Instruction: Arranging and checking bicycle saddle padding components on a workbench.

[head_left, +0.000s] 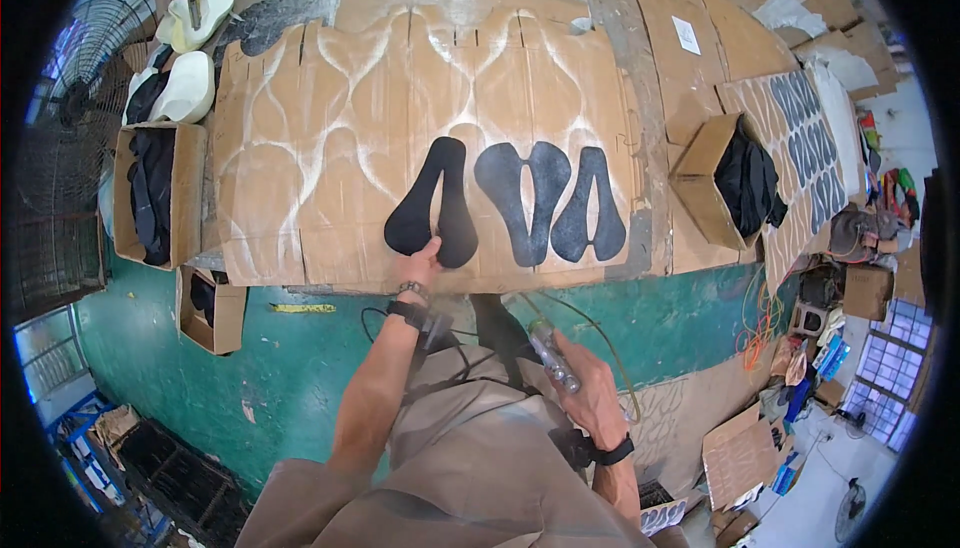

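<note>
My left hand (420, 263) reaches the table's near edge, its fingers closed at the lower edge of a black saddle-shaped pad (445, 163) with a long slot. The pad lies on a cardboard sheet (350, 203) marked with whitish curved outlines. Beside it to the right lie two more dark pads, a broad one (525, 193) with its wide end far and another (600, 198) with its narrow end far. Low in front of my body, my right hand (592, 393) is wrapped round a silver metal spray gun (553, 353). A thin hose (605, 333) curves beside it.
Open cardboard boxes with black pieces stand at the table's left (185, 198) and right (700, 183) ends. A smaller box (225, 318) sits below on the left. White moulded forms (187, 88) and a large fan (95, 58) are at far left. The floor (290, 378) is green.
</note>
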